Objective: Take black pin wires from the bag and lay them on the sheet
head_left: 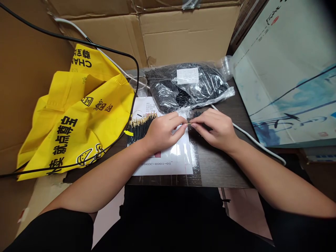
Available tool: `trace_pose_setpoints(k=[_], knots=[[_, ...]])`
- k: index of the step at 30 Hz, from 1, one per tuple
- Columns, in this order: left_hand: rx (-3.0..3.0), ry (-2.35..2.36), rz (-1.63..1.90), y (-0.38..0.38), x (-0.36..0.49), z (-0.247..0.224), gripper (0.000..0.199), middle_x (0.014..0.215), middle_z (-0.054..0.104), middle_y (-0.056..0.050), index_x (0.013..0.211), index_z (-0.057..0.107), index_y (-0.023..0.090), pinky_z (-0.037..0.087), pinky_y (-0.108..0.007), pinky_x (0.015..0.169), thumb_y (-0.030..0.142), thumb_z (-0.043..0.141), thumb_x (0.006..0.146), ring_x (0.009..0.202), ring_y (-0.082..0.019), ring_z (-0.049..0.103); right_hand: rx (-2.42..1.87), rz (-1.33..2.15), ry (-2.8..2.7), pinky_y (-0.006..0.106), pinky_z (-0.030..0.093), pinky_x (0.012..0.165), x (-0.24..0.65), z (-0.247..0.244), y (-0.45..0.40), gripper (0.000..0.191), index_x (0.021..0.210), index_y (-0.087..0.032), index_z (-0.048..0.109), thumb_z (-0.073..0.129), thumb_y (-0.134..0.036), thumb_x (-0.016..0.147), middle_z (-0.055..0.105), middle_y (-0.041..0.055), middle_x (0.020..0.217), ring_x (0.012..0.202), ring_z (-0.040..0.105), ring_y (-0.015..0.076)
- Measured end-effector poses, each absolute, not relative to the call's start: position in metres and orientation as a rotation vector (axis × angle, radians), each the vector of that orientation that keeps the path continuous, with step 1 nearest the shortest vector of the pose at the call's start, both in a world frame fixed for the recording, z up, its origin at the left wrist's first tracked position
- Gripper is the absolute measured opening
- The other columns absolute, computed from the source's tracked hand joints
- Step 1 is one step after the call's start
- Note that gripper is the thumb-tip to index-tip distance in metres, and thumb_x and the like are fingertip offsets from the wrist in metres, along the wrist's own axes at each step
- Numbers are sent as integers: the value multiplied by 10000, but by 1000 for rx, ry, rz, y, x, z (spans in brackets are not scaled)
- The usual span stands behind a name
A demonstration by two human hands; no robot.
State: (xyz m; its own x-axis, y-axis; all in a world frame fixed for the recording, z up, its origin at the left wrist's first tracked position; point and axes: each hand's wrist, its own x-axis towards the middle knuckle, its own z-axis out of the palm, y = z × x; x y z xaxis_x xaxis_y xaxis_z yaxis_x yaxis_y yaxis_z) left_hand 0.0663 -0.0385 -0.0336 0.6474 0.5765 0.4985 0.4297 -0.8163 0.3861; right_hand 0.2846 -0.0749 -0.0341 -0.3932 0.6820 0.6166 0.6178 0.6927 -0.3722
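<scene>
My left hand (pixel 166 129) and my right hand (pixel 218 128) meet above the table, each closed in a pinch. Between their fingertips shows a thin gold-coloured pin (pixel 189 123); its ends are hidden by the fingers. Left of my left hand lies a bundle of black wires (pixel 139 130) with gold-coloured metal ends, a yellow tag on its side. It rests on a printed sheet (pixel 181 161) under clear plastic. Just behind my right fingers is a small pile of black pieces (pixel 197 114), partly hidden.
A clear bag (pixel 210 89) of many small black pieces lies behind my hands, with clear plastic cups (pixel 226 66) around it. A yellow bag (pixel 97 101) and a black cable (pixel 105 46) are at left. Cardboard (pixel 186 38) stands behind; a painted box (pixel 286 77) stands right.
</scene>
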Motion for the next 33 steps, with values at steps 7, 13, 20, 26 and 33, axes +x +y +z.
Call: trace_pose_setpoints(k=[7,13,20,26,33], knots=[[2631,815,886,-39,66,-34,187,770,596,-6,958,675,199,424,-258,661,288,511,954,703,-116,548,-983,102,-2121,354,481,722,286,-35,-75,115,991,-221,675,640,-197,884,701,31,822,733,579,178],[2632,797,906,-39,66,-34,193,800,623,-18,973,676,197,430,-252,658,294,510,959,716,-116,568,-988,136,-2114,359,481,711,286,-35,-76,123,1004,-241,686,631,-224,895,707,27,820,725,589,181],[2663,794,920,-39,66,-35,189,782,614,-14,969,681,200,415,-254,626,292,517,955,685,-113,556,-994,138,-2129,356,473,704,286,-35,-75,103,984,-234,685,629,-234,898,695,25,789,702,571,181],[2648,776,958,-39,66,-34,174,753,598,-6,956,683,197,415,-251,626,282,532,947,670,-109,541,-1006,96,-2142,366,470,715,286,-36,-76,123,1001,-238,684,634,-235,889,696,25,802,721,583,189],[2660,707,1036,-42,66,-31,157,755,609,-10,949,683,181,412,-237,614,265,551,939,649,-97,530,-982,44,-2128,369,462,725,284,-37,-78,116,989,-235,676,655,-224,876,666,12,757,719,580,183]])
